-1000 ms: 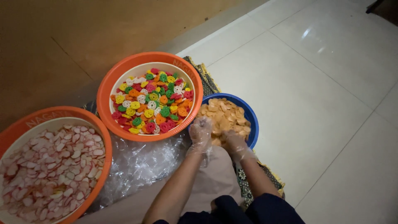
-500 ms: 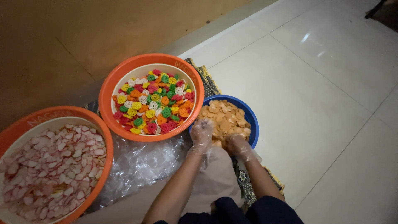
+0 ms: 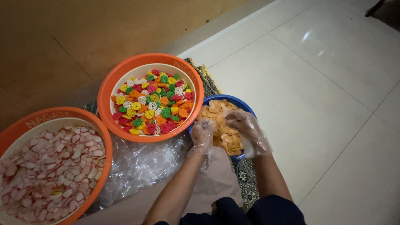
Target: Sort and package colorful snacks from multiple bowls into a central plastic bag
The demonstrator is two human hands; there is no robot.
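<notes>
— While both gloved hands are over the blue bowl (image 3: 250,111), which is nearer the tan crackers (image 3: 216,118)?
— I see the right hand (image 3: 246,125), fingers loosely curled, on them; left hand (image 3: 203,135) closed at the near rim.

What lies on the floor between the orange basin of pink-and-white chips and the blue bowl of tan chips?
Crumpled clear plastic bags lie between the orange basin and the blue bowl, seen in the head view.

Three basins stand on the floor: two orange ones, the colourful-cracker basin (image 3: 107,89) and the pink-and-white-cracker basin (image 3: 105,143), and one blue basin (image 3: 196,121) of tan chips. Two gloved hands, left hand (image 3: 202,135) and right hand (image 3: 243,123). One patterned mat (image 3: 246,183).
</notes>
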